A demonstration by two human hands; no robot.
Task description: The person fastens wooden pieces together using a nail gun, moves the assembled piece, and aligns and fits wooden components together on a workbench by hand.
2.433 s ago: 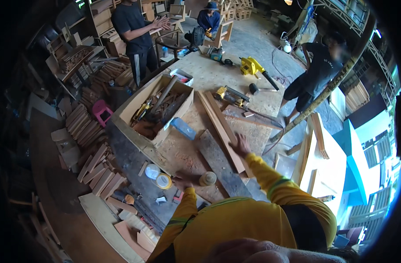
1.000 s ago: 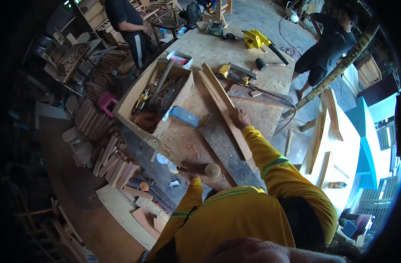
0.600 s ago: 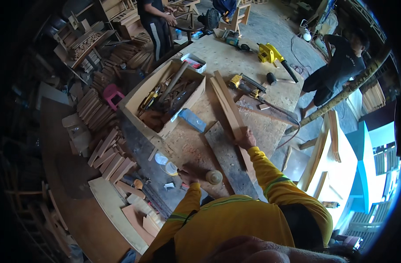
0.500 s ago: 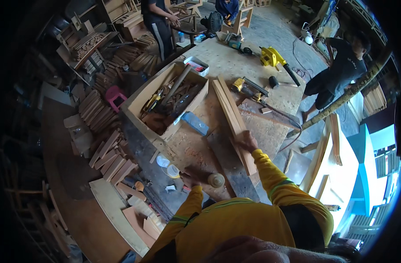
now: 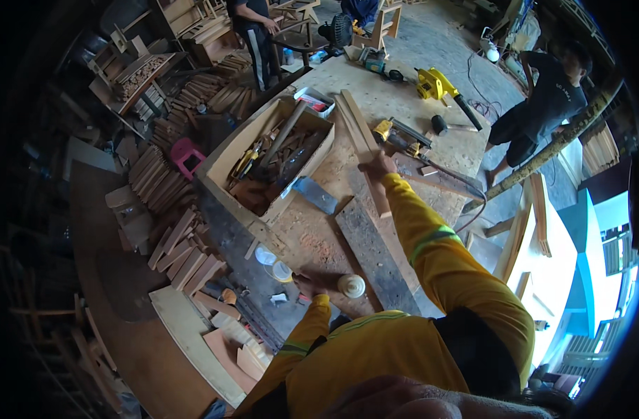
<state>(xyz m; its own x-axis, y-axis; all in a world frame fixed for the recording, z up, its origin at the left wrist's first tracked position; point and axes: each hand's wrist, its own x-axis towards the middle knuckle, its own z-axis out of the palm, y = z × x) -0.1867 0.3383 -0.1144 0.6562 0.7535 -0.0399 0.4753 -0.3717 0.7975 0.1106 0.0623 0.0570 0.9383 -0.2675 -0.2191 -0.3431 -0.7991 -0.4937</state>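
Note:
My right hand [image 5: 379,165] is closed over light wooden strips [image 5: 360,128] lying lengthwise on the workbench, beside a cardboard box. My left hand [image 5: 309,285] is low at the bench's near left edge, close to a round, pale knob-like object [image 5: 351,285]. Its fingers are dark and partly hidden, so I cannot make out whether they hold anything. Between my arms a worn dark board [image 5: 377,250] lies at a slant. A blue block-shaped object [image 5: 315,195] rests against the box's near side.
The cardboard box [image 5: 230,143] holds tools and wood scraps. On the bench [image 5: 319,246] lie a yellow blower [image 5: 434,85], a yellow-black power tool [image 5: 397,137] with a hose, and a black-headed mallet [image 5: 439,125]. Wood pieces [image 5: 186,253] are stacked at left. A person [image 5: 546,105] stands at right.
My right hand has moved away from me and slightly left, and the wooden strips have slid forward with it. More of the dark board shows. My left hand has barely moved.

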